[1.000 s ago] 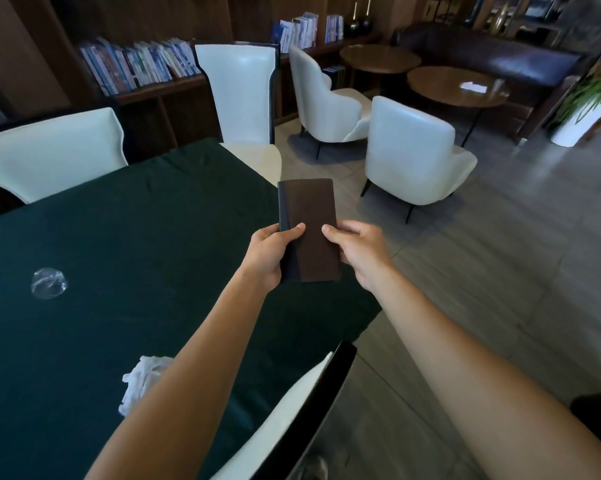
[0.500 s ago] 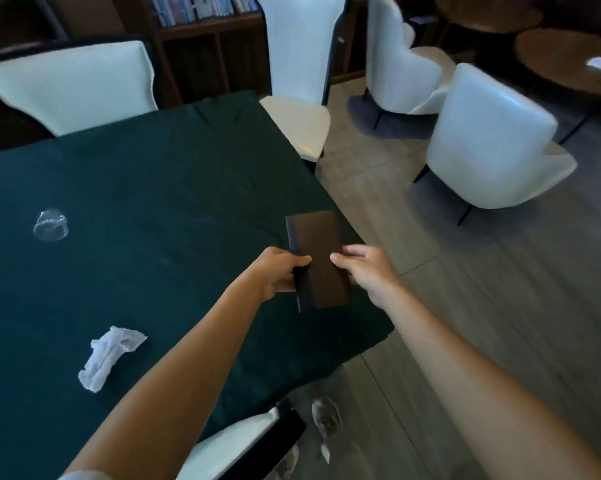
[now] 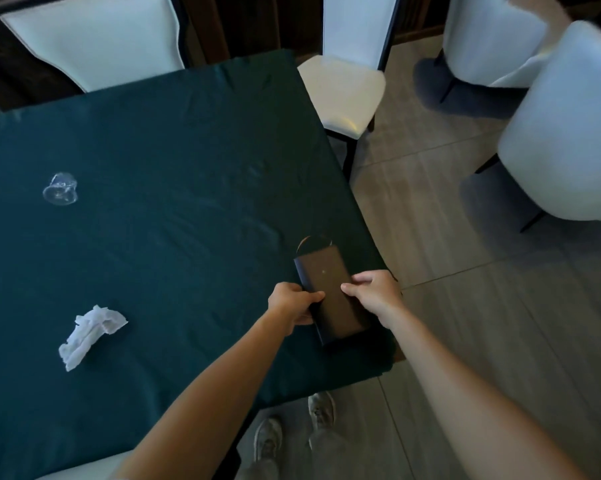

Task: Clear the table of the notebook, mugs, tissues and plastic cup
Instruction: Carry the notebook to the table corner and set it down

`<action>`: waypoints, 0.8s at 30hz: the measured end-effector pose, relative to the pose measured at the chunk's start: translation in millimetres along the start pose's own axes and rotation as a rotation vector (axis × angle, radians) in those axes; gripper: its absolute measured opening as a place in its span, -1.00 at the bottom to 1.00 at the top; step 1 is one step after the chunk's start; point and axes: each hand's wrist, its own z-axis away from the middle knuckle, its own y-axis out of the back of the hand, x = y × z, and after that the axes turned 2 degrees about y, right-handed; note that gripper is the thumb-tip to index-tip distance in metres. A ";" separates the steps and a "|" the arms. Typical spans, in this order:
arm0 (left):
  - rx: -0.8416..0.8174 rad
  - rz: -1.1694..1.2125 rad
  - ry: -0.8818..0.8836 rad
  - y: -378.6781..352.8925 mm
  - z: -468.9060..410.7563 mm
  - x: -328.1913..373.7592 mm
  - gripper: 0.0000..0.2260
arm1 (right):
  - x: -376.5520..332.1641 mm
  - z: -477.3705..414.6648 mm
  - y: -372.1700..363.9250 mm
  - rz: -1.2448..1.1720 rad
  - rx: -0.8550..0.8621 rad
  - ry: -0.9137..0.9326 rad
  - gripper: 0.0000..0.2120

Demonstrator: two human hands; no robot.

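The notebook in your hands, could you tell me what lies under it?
Under the notebook lies the green tablecloth, near the table's corner. A dark round shape peeks out past its far end; what it is, and whether the notebook rests on it, stays hidden.

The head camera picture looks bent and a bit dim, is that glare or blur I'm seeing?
Head view: wide-angle lens bows the table edge and floor lines; light is dim and bluish; the armchair at right is smeared by blur; the clear plastic cup catches small highlights; both hands and the notebook stay fairly sharp.
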 end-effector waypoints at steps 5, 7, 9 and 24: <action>0.107 -0.042 -0.039 -3.9 -6.7 -13.5 -0.78 | 7.8 -1.2 -5.9 0.117 -0.004 -0.022 -0.68; 0.148 -0.120 -0.086 -4.5 -7.2 -13.4 -0.77 | 4.2 -0.8 -6.5 0.179 0.007 0.006 -0.82; 0.194 -0.244 -0.145 -4.9 -6.6 -11.7 -0.74 | -2.0 2.0 -7.1 0.267 0.029 0.049 -0.81; 0.316 -0.475 -0.409 4.4 -37.5 43.3 -0.48 | -23.7 0.5 -14.0 0.473 0.002 0.339 -0.34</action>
